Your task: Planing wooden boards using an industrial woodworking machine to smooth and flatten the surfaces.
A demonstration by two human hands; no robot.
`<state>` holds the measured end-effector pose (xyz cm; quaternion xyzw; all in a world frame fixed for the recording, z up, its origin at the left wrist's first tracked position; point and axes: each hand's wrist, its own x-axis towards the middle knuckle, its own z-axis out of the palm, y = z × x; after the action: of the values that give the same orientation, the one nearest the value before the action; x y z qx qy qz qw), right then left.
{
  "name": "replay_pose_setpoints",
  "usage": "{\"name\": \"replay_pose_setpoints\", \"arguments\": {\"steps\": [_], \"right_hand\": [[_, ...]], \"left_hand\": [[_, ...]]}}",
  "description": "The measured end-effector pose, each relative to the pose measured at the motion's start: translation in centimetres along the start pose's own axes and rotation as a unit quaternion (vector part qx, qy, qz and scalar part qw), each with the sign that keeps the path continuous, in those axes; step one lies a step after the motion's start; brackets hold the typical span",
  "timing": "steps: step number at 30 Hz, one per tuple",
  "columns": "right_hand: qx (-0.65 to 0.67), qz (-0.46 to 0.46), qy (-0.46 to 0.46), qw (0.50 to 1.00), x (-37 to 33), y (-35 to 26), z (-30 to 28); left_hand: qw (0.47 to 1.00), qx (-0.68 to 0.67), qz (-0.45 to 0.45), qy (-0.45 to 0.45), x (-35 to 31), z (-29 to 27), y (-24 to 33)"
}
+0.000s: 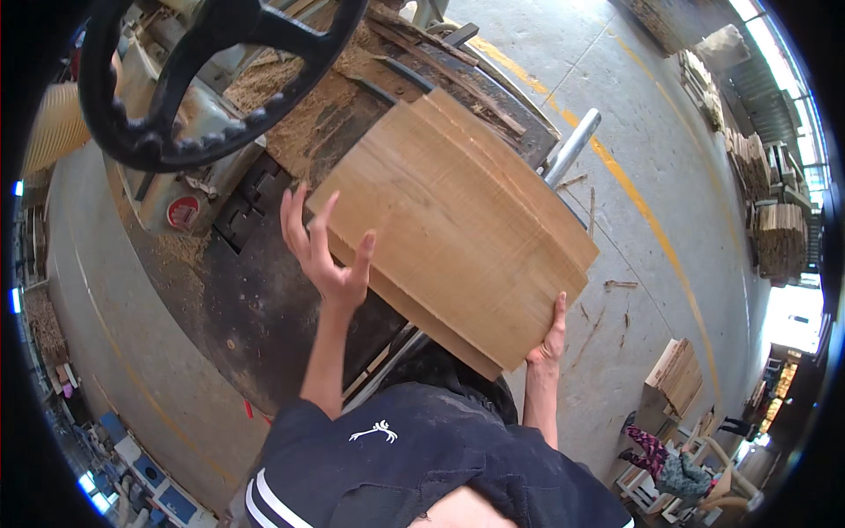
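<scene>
A stack of flat, light-brown wooden boards (449,229) lies slantwise in front of me, its layers offset along the long edges. My right hand (550,339) grips the near right end, the thumb along the end and the other fingers mostly hidden by the wood. Beside the left end, my left hand (326,255) is raised with its fingers spread, holding nothing. Whether a fingertip touches the wood, I cannot tell. Beneath the boards is the dark metal machine table (273,308), partly covered by them.
A large black handwheel (163,132) stands at the upper left, near heaped sawdust (308,123). A metal bar (576,145) juts out beyond the boards. Wood scraps (620,284) lie on the grey floor. A board stack (678,378) and another person (678,471) are at the lower right.
</scene>
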<state>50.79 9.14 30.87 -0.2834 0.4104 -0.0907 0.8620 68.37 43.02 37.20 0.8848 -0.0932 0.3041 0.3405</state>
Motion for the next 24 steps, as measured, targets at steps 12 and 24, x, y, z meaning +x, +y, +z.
{"name": "replay_pose_setpoints", "arguments": {"steps": [12, 24], "right_hand": [[-0.682, -0.568, -0.044, 0.458, 4.0, -5.0, 8.2], [-0.622, -0.544, -0.172, 0.536, -0.8, -3.9, 5.2]], "left_hand": [[0.967, -0.044, -0.244, -0.051, -14.8, 6.7, 8.5], [0.815, -0.418, -0.345, 0.203, -19.6, 6.4, 8.8]]}}
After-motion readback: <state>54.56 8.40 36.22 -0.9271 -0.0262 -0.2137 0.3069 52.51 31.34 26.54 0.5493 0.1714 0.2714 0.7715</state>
